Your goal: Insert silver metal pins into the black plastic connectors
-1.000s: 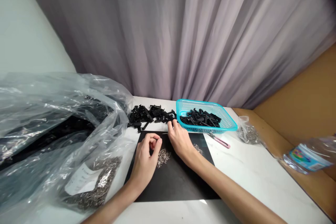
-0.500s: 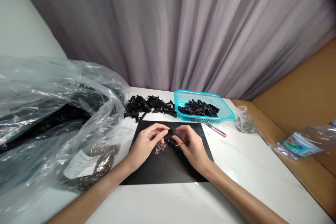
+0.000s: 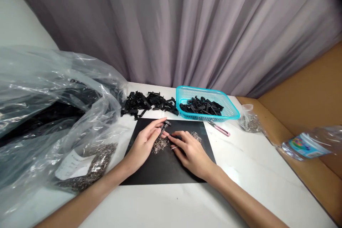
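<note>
My left hand grips a narrow black plastic part, held tilted between thumb and fingers over the black mat. Low over the mat, my right hand has its fingers bent and pointing toward the left hand. A thin silvery rod shows between its fingers; the rest of it is hidden. Below and between the hands lies a small pile of tiny metal pieces. Just behind the right hand is a second little heap of metal pieces.
Black plastic parts lie heaped behind the mat, and more fill a blue basket. Pink-handled cutter, small bag of metal pieces and bottle are on the right. Large clear bags and a labelled bag crowd the left.
The black part now stands more upright in my left hand. My right hand has turned palm-down and lowered toward the mat, uncovering the second heap. The view has shifted slightly.
</note>
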Available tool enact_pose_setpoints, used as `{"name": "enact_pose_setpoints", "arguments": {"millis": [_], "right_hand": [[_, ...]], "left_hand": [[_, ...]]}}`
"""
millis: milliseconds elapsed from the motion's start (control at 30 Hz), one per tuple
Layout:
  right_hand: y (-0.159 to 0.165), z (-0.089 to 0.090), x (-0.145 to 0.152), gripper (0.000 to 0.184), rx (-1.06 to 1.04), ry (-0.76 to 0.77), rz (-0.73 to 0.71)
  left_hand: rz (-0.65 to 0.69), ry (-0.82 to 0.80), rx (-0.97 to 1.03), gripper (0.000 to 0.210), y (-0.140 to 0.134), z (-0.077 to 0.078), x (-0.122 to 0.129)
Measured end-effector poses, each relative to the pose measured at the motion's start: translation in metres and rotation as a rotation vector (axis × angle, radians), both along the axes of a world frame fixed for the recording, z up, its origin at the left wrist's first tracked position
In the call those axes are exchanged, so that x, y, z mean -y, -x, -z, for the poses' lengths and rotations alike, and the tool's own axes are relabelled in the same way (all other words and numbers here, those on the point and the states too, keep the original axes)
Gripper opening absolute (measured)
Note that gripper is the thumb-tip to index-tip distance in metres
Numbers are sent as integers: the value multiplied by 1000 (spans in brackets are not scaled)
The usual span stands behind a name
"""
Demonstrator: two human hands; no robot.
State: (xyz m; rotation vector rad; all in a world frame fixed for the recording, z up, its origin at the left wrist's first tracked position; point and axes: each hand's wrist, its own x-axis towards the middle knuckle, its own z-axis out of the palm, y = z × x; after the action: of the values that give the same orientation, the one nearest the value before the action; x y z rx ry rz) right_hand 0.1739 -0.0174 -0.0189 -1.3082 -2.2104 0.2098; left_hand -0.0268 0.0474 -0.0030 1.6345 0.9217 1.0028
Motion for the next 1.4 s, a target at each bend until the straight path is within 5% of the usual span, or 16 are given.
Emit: {"name": "enact_pose_setpoints", "arguments": {"millis": [200, 400, 567, 967, 1200, 1400], "right_hand": [[0, 5, -1, 29, -150, 14, 55], [2, 0, 0, 39, 84, -18, 29], [3, 1, 0, 34, 16, -38, 32], [-4, -3, -4, 9, -424, 59, 40], [-20, -24, 2, 14, -510, 166, 84], [-33, -12, 21, 20, -588, 242, 117]], "left_hand": [[13, 76, 46, 42, -1, 1, 2], [-28, 58, 66, 38, 0, 0, 1], [54, 26, 69, 59, -1, -1, 3], [-73, -370, -238, 61, 1, 2, 7], [-48, -603, -376, 62, 0, -4, 12], [20, -648, -448, 68, 1, -3, 19]]}}
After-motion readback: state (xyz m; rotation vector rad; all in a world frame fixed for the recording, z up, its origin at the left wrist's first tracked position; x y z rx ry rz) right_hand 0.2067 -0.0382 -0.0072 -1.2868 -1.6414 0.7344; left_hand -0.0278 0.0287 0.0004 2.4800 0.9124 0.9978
